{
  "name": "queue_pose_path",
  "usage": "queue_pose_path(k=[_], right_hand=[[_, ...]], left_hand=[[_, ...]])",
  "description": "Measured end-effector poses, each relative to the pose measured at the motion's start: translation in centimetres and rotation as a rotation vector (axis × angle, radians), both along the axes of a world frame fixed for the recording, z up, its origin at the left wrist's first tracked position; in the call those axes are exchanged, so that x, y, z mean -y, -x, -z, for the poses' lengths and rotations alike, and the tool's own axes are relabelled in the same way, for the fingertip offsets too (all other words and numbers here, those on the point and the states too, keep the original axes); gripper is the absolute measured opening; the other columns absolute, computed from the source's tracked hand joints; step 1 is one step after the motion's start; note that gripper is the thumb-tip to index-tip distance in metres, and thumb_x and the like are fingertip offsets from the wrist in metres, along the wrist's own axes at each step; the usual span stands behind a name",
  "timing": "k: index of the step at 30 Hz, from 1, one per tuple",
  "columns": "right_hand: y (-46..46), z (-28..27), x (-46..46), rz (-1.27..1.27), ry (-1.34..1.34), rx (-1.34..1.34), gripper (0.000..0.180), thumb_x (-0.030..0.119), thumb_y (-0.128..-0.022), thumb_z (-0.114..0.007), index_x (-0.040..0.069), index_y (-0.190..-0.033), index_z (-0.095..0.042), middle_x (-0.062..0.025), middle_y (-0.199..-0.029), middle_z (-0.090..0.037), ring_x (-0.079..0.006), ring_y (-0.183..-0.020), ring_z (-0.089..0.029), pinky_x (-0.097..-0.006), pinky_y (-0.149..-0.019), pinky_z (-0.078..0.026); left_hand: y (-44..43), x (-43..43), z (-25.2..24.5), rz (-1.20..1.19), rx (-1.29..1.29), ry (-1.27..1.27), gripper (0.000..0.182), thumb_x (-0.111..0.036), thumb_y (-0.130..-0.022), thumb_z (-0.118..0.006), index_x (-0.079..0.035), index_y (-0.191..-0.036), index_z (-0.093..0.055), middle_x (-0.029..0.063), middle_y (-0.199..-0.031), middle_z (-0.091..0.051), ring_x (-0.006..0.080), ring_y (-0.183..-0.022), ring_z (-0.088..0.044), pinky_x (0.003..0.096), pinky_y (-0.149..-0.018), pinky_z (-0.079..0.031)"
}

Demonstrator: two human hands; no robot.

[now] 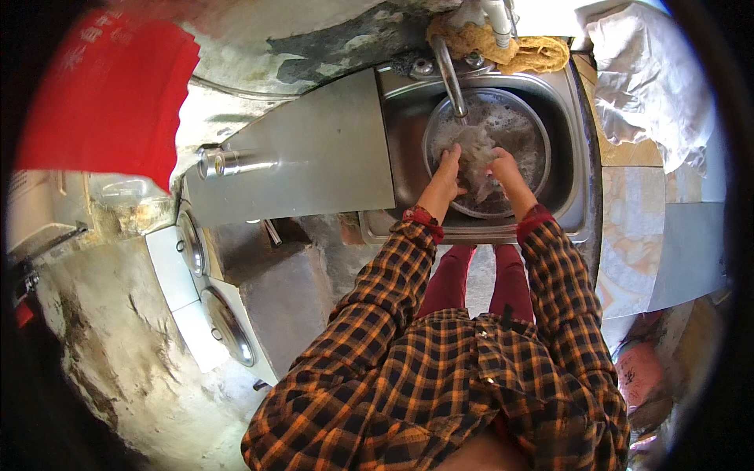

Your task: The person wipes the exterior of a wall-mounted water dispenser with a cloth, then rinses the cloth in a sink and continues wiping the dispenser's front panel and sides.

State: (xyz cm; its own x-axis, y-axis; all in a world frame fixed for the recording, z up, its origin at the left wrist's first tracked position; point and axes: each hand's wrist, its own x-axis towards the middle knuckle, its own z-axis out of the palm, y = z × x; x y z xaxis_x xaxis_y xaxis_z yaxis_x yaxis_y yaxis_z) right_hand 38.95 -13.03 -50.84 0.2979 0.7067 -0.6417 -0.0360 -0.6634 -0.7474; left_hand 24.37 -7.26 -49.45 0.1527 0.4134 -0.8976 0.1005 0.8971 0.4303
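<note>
In the steel sink [390, 147] stands a round metal basin [546, 141] of murky, foamy water [518, 120]. A pale, wet, crumpled bundle [476, 144], which looks like cloth, is between my hands under the spout of the faucet [450, 79]. My left hand [449, 172] holds its left side, with the thumb side toward the faucet. On the other side my right hand [506, 172] grips it with bent fingers. The bundle's lower part goes into the water, and some fingertips are hidden by it.
A metal sheet [306, 147] lies left of the sink, bearing a shiny metal cylinder [241, 163]. Yellow-brown cloths [539, 54] lie behind the faucet. A white plastic bag [648, 82] rests on the right counter. Red cloth [112, 100] hangs at upper left. Round lids [227, 327] are at lower left.
</note>
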Motion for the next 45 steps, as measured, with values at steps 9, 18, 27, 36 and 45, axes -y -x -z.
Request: queue_pose_path(k=[9, 18, 27, 36, 45], right_hand=[[5.0, -12.7, 5.0, 0.158, -0.362, -0.747, 0.032, 0.014, -0.086, -0.07, 0.002, -0.114, -0.058, -0.0028, -0.104, -0.064, -0.0129, -0.091, -0.06, -0.028, -0.081, -0.047], [5.8, -10.4, 1.9, 0.276, -0.521, 0.382, 0.033, 0.034, -0.089, -0.065, 0.002, -0.092, -0.057, -0.0226, -0.089, -0.065, -0.0393, -0.081, -0.061, -0.043, -0.074, -0.047], [-2.2, -0.3, -2.2, 0.186, -0.174, 0.493, 0.038, 0.038, -0.09, -0.062, 0.0, -0.09, -0.062, -0.0229, -0.091, -0.064, -0.0415, -0.086, -0.06, -0.0446, -0.079, -0.046], [-2.1, 3.9, 2.2, -0.396, -0.093, 0.993, 0.041, 0.028, -0.089, -0.063, 0.007, -0.123, -0.054, -0.0211, -0.101, -0.066, -0.0426, -0.097, -0.064, -0.0533, -0.084, -0.05], [-1.4, -4.4, 1.2, -0.27, -0.192, -0.342, 0.019, 0.011, -0.077, -0.062, 0.007, -0.094, -0.067, -0.0039, -0.079, -0.064, -0.0186, -0.068, -0.06, -0.0311, -0.063, -0.047]], left_hand=[[1.6, -0.6, -3.5, -0.096, 0.389, -0.027, 0.028, -0.037, -0.09, -0.067, -0.009, -0.093, -0.062, 0.006, -0.084, -0.067, 0.0182, -0.061, -0.063, 0.0312, -0.056, -0.052], [-3.5, 1.8, -6.5, -0.38, 0.484, -0.092, 0.034, -0.04, -0.095, -0.057, -0.007, -0.095, -0.065, 0.0056, -0.085, -0.061, 0.0197, -0.076, -0.059, 0.0355, -0.066, -0.048], [-5.0, 0.5, -6.9, -0.174, 0.065, -0.514, 0.049, -0.047, -0.094, -0.056, 0.001, -0.101, -0.062, 0.0034, -0.086, -0.057, 0.0168, -0.072, -0.049, 0.035, -0.065, -0.042], [1.3, 1.4, -2.9, -0.049, 0.125, -0.126, 0.098, -0.064, -0.089, -0.056, -0.015, -0.158, -0.004, 0.0149, -0.163, 0.001, 0.0438, -0.147, -0.012, 0.0561, -0.116, -0.018], [1.7, 1.9, -0.8, -0.111, 0.304, -0.035, 0.083, -0.061, -0.092, -0.052, -0.018, -0.155, -0.019, 0.0115, -0.16, -0.016, 0.0341, -0.145, -0.02, 0.0528, -0.114, -0.025]])
